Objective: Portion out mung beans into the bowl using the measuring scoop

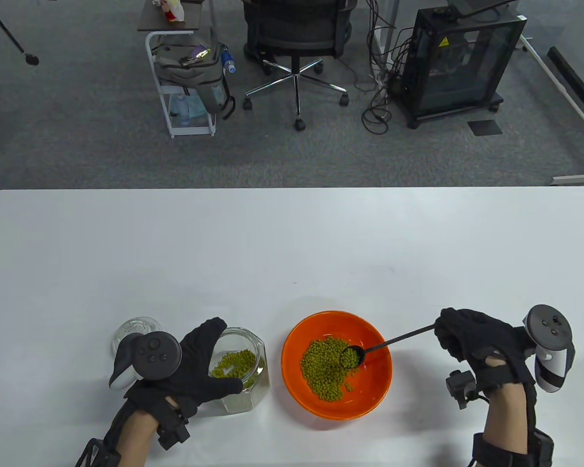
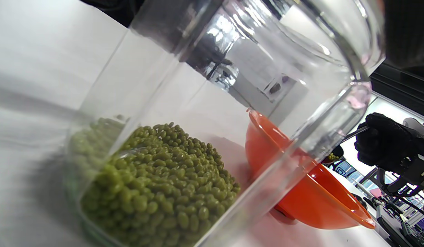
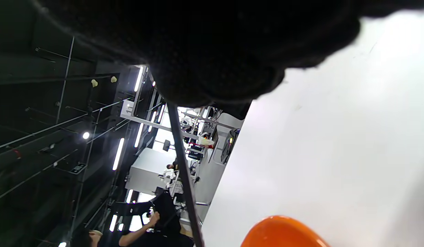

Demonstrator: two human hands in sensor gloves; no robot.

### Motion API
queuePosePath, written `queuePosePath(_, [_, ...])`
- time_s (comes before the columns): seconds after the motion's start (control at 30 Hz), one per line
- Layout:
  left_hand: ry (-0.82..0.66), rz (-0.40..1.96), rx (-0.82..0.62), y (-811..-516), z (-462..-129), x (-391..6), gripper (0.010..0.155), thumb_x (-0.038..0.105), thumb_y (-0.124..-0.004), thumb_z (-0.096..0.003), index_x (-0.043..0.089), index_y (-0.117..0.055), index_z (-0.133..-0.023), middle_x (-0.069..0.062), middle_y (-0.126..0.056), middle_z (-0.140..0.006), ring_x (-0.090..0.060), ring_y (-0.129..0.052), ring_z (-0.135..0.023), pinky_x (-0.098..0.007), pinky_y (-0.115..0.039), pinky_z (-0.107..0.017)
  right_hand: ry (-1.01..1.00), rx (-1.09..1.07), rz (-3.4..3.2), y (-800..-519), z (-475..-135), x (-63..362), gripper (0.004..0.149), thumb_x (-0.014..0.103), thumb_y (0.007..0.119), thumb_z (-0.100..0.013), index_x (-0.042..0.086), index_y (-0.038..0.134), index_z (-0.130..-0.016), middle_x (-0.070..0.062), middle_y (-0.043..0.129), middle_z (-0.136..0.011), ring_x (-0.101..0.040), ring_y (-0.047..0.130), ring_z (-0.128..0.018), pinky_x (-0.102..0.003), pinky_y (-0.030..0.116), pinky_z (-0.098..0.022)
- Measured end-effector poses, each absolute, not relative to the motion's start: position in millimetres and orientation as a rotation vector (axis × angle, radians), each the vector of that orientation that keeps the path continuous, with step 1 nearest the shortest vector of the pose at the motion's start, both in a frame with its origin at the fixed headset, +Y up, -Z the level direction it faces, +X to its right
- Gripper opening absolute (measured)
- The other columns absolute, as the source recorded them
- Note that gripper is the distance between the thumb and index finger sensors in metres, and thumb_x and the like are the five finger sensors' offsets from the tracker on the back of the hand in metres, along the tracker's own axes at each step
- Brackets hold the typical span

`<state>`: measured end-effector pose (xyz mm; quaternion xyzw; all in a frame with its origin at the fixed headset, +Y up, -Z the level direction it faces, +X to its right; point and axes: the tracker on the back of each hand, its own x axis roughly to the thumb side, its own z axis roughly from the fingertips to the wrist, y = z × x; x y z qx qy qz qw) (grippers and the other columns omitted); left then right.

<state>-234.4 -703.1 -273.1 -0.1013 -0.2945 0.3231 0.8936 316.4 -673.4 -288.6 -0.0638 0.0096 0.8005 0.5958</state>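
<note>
Scoop [image 1: 353,356] loaded and sitting right over the bowl [image 1: 297,377] — its dark cup, full of mung beans [image 1: 327,369], hangs just above the green heap already there, near the tabletop's front edge. Its long thin handle runs up and out toward the right edge, ending in the right hand [image 1: 474,340], whose fingers are curled tight around the far end. So the cup lies to the left of those fingers, and by my reckoning a roll of that wrist is what tips the load out. Over on the left, the jar [image 1: 238,369] stands just beside the bowl, beans low in its base, and the left hand [image 1: 194,365] wraps it — fingers spread around the glass wall, steadying it. Right hand's plainly the one on the job.
</note>
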Motion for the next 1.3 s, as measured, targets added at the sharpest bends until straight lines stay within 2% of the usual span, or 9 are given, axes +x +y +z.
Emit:
queuePosePath(0.3, [-0.61, 0.669, -0.21, -703.2, -273.1, -234.3, 0.121, 0.082, -0.081, -0.0439, 0.001, -0.021, -0.11, -0.032, -0.031, -0.115, -0.06, -0.052, -0.104, -0.077, -0.048, -0.072, -0.037, -0.035, 2.075, -655.8, -284.7, 299.9, 0.043, 0.046, 0.091, -0.045, 0.006, 0.103, -0.058, -0.013, 0.104, -0.046, -0.026, 0.098, -0.026, -0.04, 0.084, -0.023])
queuePosePath(0.63, [-0.61, 0.669, -0.209, -703.2, -273.0, -234.3, 0.121, 0.082, -0.081, -0.0439, 0.001, -0.021, -0.11, -0.032, -0.031, -0.115, -0.06, -0.052, -0.104, -0.077, -0.048, -0.072, -0.181, 0.326, 2.351, -621.3, -267.8, 251.8, 0.043, 0.047, 0.092, -0.044, 0.008, 0.104, -0.058, -0.012, 0.105, -0.047, -0.026, 0.098, -0.028, -0.04, 0.085, -0.026])
queuePosePath(0.77, [-0.612, 0.666, -0.209, -703.1, -273.1, -234.3, 0.121, 0.082, -0.081, -0.0439, 0.001, -0.021, -0.11, -0.032, -0.031, -0.115, -0.06, -0.052, -0.104, -0.077, -0.048, -0.072, -0.271, 0.513, 2.427, -607.0, -254.3, 224.8, 0.043, 0.047, 0.092, -0.043, 0.009, 0.104, -0.058, -0.012, 0.105, -0.048, -0.026, 0.098, -0.029, -0.04, 0.084, -0.027])
queuePosePath(1.03, [-0.611, 0.671, -0.21, -703.2, -273.1, -234.2, 0.121, 0.082, -0.082, -0.0438, 0.001, -0.021, -0.11, -0.032, -0.031, -0.115, -0.06, -0.052, -0.104, -0.077, -0.048, -0.072, -0.542, 0.742, 2.61, -581.7, -219.4, 183.1, 0.042, 0.046, 0.095, -0.04, 0.008, 0.105, -0.056, -0.013, 0.105, -0.047, -0.028, 0.098, -0.029, -0.042, 0.084, -0.027])
queuePosePath(1.3, [-0.612, 0.674, -0.21, -703.3, -273.2, -234.1, 0.121, 0.082, -0.081, -0.0439, 0.001, -0.021, -0.11, -0.032, -0.031, -0.115, -0.061, -0.052, -0.104, -0.077, -0.048, -0.072, -0.747, 0.829, 2.596, -572.1, -204.1, 172.2, 0.043, 0.046, 0.096, -0.039, 0.008, 0.105, -0.055, -0.013, 0.106, -0.046, -0.028, 0.099, -0.028, -0.042, 0.085, -0.027])
